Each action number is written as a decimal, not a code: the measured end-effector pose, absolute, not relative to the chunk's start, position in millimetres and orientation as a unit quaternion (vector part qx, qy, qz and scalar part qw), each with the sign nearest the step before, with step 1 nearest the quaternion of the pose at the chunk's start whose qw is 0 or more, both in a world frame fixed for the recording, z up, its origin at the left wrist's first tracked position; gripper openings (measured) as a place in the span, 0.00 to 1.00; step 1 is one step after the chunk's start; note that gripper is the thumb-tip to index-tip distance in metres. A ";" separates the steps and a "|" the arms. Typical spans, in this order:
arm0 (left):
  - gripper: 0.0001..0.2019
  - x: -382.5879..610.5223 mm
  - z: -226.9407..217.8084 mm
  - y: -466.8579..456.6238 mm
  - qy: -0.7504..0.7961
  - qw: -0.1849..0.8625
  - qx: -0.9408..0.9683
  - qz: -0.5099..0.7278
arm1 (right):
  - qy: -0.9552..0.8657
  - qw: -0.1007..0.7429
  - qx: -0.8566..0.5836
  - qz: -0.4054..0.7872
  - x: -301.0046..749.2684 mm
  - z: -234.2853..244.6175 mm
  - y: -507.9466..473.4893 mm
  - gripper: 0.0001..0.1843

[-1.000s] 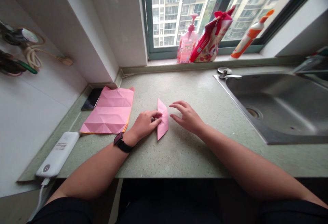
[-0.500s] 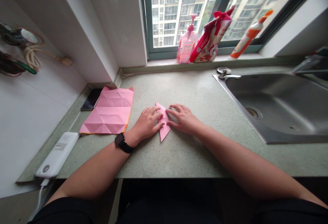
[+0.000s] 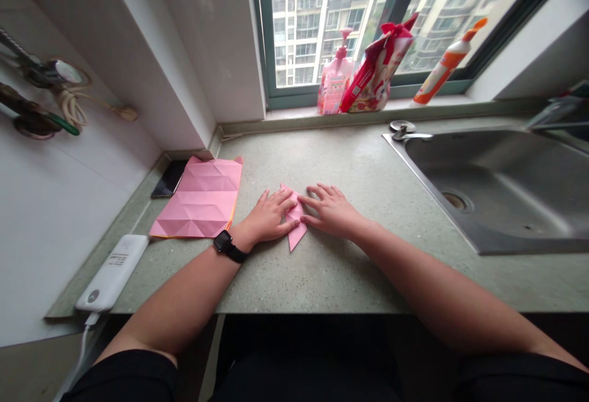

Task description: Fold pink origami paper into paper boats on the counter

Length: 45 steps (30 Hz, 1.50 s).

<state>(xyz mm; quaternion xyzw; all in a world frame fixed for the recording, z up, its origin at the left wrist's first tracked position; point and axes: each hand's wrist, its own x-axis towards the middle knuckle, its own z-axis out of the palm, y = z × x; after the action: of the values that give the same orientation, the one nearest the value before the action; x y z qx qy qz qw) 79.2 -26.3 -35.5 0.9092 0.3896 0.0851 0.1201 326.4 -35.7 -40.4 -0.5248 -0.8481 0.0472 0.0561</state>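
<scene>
A small piece of folded pink paper (image 3: 297,237) lies on the countertop in front of me, a slanted shape with pointed ends at top and bottom. My left hand (image 3: 270,216) rests over its left side, fingers spread and pressed down on it, hiding part of the paper. From the other side, my right hand (image 3: 335,210) reaches in with its index finger and thumb touching the paper's right edge. Its other fingers are apart and raised slightly. Neither hand is closed around the paper. A black watch (image 3: 229,246) is on my left wrist.
Creased pink sheets (image 3: 202,196) lie to the left, partly over a dark phone (image 3: 169,178). A white power bank (image 3: 113,273) with a cable is near the front left. The sink (image 3: 473,230) is at right. A pump bottle (image 3: 335,80), red bag (image 3: 380,73) and orange-white bottle (image 3: 442,70) stand on the windowsill.
My left hand has slid slightly right, covering more of the folded paper. My right hand stays nearly in place at its edge. The view has shifted a little.
</scene>
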 end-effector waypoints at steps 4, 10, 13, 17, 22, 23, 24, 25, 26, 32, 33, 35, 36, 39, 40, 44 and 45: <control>0.32 80.4 -36.5 -23.2 0.416 0.115 0.898 0.087 | -0.849 0.054 -0.523 0.044 325.8 -40.5 -35.2 0.36; 0.31 86.9 -45.9 -20.1 0.495 0.082 0.861 0.087 | -0.848 0.061 -0.526 0.040 325.4 -42.1 -33.2 0.35; 0.32 88.1 -50.2 -18.5 0.509 0.063 0.850 0.120 | -0.847 0.062 -0.527 0.039 325.0 -43.4 -31.9 0.34; 0.33 87.8 -48.9 -16.8 0.452 0.068 0.880 0.132 | -0.847 0.064 -0.526 0.037 325.1 -43.9 -30.7 0.34; 0.31 89.8 -46.2 -16.4 0.395 0.102 0.910 0.077 | -0.851 0.060 -0.521 0.033 326.0 -43.2 -30.4 0.35; 0.31 90.2 -46.5 -16.5 0.399 0.102 0.908 0.073 | -0.852 0.064 -0.519 0.032 326.2 -43.4 -30.1 0.35; 0.30 90.5 -47.0 -16.6 0.403 0.100 0.907 0.071 | -0.853 0.070 -0.517 0.030 326.5 -43.7 -29.8 0.34; 0.30 90.7 -47.6 -16.8 0.406 0.096 0.906 0.069 | -0.854 0.078 -0.513 0.028 326.9 -44.1 -29.4 0.33; 0.30 90.8 -48.1 -17.0 0.408 0.092 0.906 0.067 | -0.857 0.087 -0.507 0.025 327.3 -44.6 -29.1 0.31; 0.30 91.5 -49.4 -18.3 0.404 0.080 0.908 0.073 | -0.874 0.126 -0.469 0.026 331.5 -44.8 -30.4 0.20; 0.29 91.5 -49.4 -18.4 0.403 0.082 0.908 0.077 | -0.874 0.124 -0.470 0.029 332.3 -44.3 -31.5 0.21; 0.29 91.4 -48.9 -18.7 0.401 0.087 0.908 0.079 | -0.874 0.115 -0.471 0.032 333.8 -43.0 -33.9 0.23; 0.29 91.4 -48.4 -19.0 0.401 0.090 0.909 0.077 | -0.875 0.110 -0.471 0.033 334.5 -42.4 -35.0 0.24; 0.30 91.8 -46.2 -20.4 0.405 0.097 0.907 0.067 | -0.877 0.101 -0.469 0.037 335.6 -41.0 -37.4 0.26; 0.30 92.1 -45.6 -21.0 0.407 0.098 0.906 0.063 | -0.877 0.099 -0.468 0.038 335.8 -40.8 -38.0 0.27; 0.30 92.8 -45.8 -22.0 0.408 0.097 0.906 0.053 | -0.879 0.089 -0.466 0.042 334.8 -40.7 -40.6 0.33; 0.30 92.8 -46.7 -21.9 0.407 0.095 0.907 0.055 | -0.879 0.087 -0.466 0.042 334.1 -40.7 -41.6 0.34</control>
<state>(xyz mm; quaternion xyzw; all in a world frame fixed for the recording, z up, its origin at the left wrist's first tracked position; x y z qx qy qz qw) 92.8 -21.9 -46.7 0.9070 0.4066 0.0548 0.0946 334.1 -41.6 -40.7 -0.4663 -0.8793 0.0423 0.0872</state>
